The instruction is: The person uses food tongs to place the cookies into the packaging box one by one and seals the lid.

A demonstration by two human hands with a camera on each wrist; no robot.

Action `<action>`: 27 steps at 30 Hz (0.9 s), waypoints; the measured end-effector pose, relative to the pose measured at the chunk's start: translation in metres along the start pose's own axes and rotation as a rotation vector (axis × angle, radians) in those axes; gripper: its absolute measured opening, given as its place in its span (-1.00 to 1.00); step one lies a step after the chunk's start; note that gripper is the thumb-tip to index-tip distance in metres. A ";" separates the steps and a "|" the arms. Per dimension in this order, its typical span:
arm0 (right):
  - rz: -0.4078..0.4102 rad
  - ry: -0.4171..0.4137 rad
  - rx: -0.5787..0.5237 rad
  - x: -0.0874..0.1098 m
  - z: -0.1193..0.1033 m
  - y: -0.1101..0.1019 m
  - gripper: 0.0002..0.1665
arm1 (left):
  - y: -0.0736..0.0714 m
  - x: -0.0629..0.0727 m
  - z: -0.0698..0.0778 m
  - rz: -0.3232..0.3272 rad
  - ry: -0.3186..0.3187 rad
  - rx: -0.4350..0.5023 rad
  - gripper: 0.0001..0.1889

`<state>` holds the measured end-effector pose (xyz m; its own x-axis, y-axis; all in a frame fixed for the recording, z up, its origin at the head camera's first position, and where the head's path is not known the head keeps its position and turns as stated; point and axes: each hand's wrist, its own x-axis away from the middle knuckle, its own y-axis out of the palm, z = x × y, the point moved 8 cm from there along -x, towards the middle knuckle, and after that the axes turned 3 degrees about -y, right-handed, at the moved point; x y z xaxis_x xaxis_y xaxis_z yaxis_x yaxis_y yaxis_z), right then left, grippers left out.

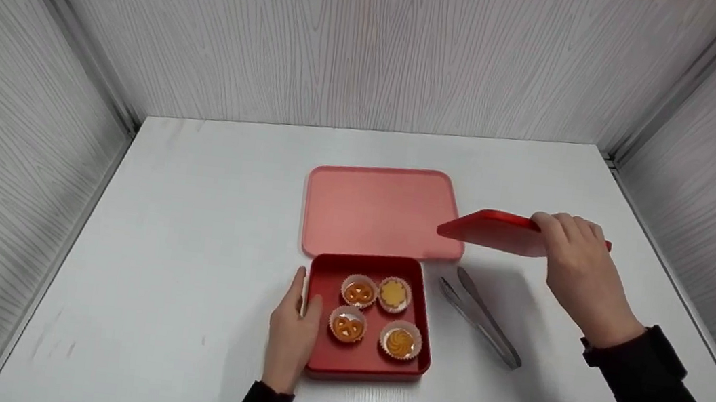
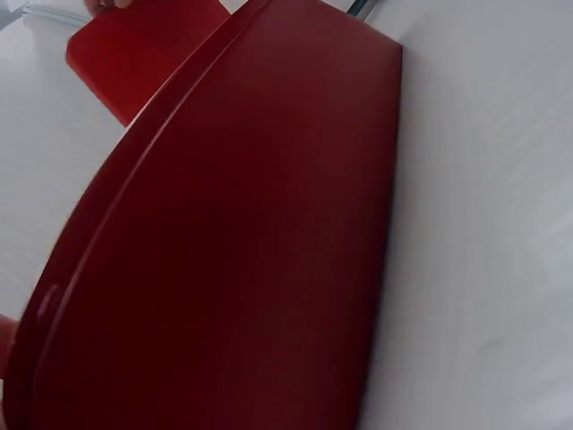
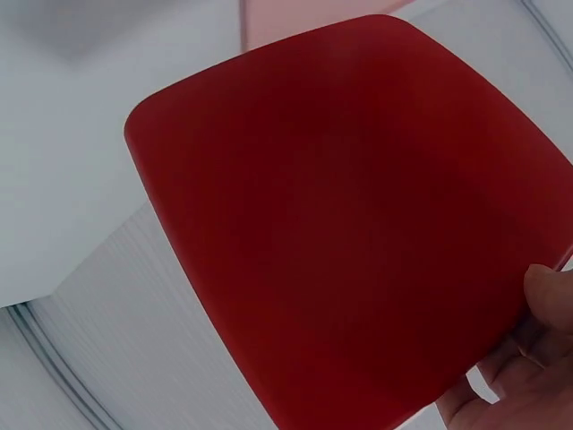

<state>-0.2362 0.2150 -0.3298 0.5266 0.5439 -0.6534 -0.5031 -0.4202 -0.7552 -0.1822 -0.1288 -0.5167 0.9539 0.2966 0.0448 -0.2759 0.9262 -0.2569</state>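
My right hand [image 1: 584, 276] grips one edge of a red lid [image 1: 497, 233], raised and tilted above the right side of the table. In the right wrist view the lid [image 3: 349, 215] fills most of the picture, with thumb and fingers at its lower right edge. A dark red square box [image 1: 338, 359] stands uncovered on the table. Inside it are two pretzel-shaped cookies [image 1: 348, 328], a flower-shaped cookie [image 1: 394, 293] and a swirled cookie [image 1: 400, 344], each in a paper cup. At the box's left side, my left hand [image 1: 293, 340] rests with its index finger straight.
Behind the box lies a pink tray [image 1: 377, 210], its front edge close to the box's far rim. Metal tongs [image 1: 486, 323] lie to the right of the box. Grey wood-grain panels [image 1: 377, 46] enclose the white table [image 1: 189, 242] at the back and sides.
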 end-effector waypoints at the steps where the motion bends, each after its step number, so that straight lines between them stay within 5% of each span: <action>1: 0.012 -0.007 -0.016 -0.002 -0.003 -0.002 -0.46 | -0.002 -0.001 0.006 0.009 0.035 -0.007 -0.38; 7: 0.046 -0.035 -0.078 -0.015 -0.019 -0.008 -0.41 | -0.016 -0.001 0.054 0.024 0.270 -0.047 -0.44; 15: 0.056 -0.060 -0.133 -0.032 -0.036 -0.014 -0.41 | -0.009 0.004 0.109 -0.112 0.474 -0.021 -0.44; 20: 0.052 -0.082 -0.150 -0.041 -0.049 -0.015 -0.40 | 0.005 0.004 0.124 -0.201 0.547 0.002 -0.43; 27: 0.010 -0.104 -0.209 -0.050 -0.064 -0.012 -0.39 | 0.020 0.004 0.128 -0.286 0.554 0.022 -0.43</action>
<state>-0.2126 0.1470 -0.2917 0.4434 0.6062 -0.6602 -0.3497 -0.5612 -0.7502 -0.1993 -0.0790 -0.3977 0.9082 -0.1233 -0.4000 0.0027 0.9573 -0.2889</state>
